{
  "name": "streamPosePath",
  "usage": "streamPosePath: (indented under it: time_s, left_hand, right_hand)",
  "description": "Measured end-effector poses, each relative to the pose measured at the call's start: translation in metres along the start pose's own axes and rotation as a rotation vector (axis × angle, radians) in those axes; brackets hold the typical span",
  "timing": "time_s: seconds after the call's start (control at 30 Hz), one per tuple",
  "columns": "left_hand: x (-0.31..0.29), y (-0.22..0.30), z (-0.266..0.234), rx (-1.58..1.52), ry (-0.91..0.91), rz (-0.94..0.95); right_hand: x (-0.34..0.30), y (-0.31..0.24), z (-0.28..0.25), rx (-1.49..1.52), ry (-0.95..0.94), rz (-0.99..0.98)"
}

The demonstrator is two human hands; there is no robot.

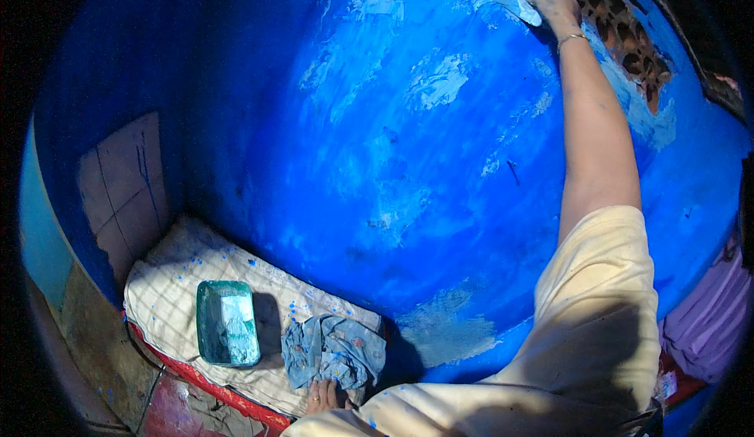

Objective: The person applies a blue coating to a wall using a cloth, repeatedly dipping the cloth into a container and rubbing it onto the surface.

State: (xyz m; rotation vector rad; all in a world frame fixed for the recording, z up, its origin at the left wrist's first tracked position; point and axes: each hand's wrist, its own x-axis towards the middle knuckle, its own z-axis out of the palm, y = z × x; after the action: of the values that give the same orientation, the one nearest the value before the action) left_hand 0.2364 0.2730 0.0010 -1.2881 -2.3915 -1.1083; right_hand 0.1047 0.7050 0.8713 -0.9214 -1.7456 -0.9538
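Note:
My right arm, in a pale yellow sleeve, stretches up to the blue wall [353,146]. At the top right, my right hand [556,10] is closed around a pale, paint-smeared thing [528,5] pressed against the wall; its exact kind does not show. Light blue smears surround it, beside a rough brown patch of bare hollow blocks [624,25]. Low in the middle, my left hand [327,397] rests with fingers stretched out on the cloth-covered surface [169,280], at the near edge of a crumpled blue-grey cloth [334,352]. It grips nothing visible.
A green rectangular tub [203,327] with whitish paint smeared inside stands left of the crumpled cloth. Blue paint specks dot the pale cover, which has a red edge [236,402]. Purple fabric [711,319] hangs at the far right. Nails [513,171] stick out of the wall.

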Motion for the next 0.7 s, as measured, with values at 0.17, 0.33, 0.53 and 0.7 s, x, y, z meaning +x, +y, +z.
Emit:
streamPosePath:
  time_s: [0.17,0.33,0.53,0.7]
  left_hand:
    - [0.014,0.000,-0.018,-0.005,-0.022,0.088]
    - [0.012,0.000,-0.016,-0.006,-0.020,0.101]
    - [0.006,-0.004,-0.006,-0.066,-0.077,0.086]
    - [0.015,-0.007,-0.013,-0.015,0.036,0.128]
  right_hand:
    - [-0.035,0.002,-0.078,-0.088,-0.106,-0.028]
    - [-0.061,-0.041,-0.120,0.294,0.593,-0.205]
    - [-0.110,-0.127,-0.016,-0.152,0.278,-0.578]
    - [-0.169,-0.153,-0.068,-0.039,0.044,-0.686]
